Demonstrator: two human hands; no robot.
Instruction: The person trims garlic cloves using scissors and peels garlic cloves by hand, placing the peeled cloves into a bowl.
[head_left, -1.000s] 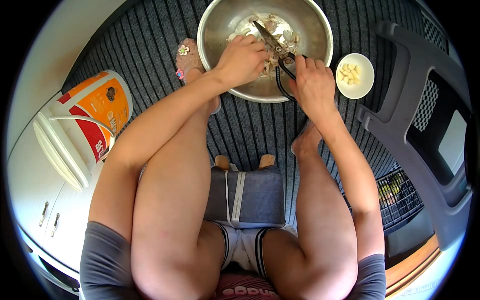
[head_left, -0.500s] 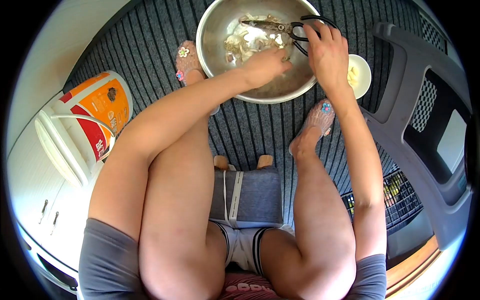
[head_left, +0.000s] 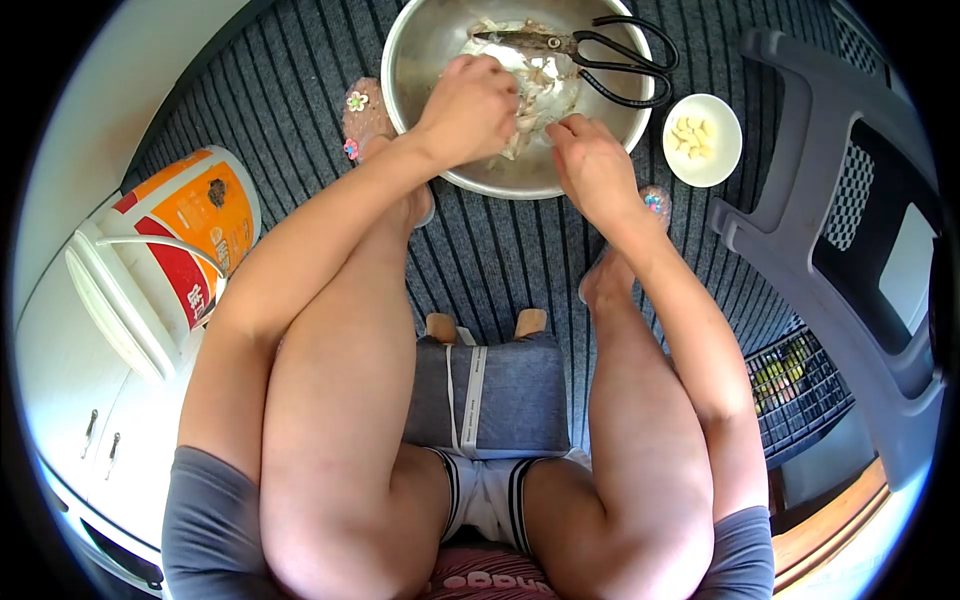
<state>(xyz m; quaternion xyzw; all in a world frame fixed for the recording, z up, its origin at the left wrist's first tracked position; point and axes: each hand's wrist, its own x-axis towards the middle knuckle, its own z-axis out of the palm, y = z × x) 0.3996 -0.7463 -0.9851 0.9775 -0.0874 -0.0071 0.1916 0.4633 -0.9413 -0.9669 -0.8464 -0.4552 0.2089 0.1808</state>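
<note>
The pale, wet pieces [head_left: 545, 95] lie in the bottom of a metal basin [head_left: 425, 65], spread from its far edge toward the near one, mostly between and beyond the two hands. The left hand [head_left: 470, 112] is over their left side, fingers curled downward; whether it grips any piece is hidden. The right hand [head_left: 597, 172] crosses the basin's near right edge, thumb and fingertips drawn close together beside the pieces; I cannot tell if anything is pinched there. The hands are apart from each other. Black-handled scissors [head_left: 562, 44] lie beyond both, out of their grasp, blades over the pieces, handles across the right rim. A white bowl [head_left: 702, 174] of pale cloves [head_left: 691, 137] stands right of the basin on the striped mat [head_left: 500, 250].
</note>
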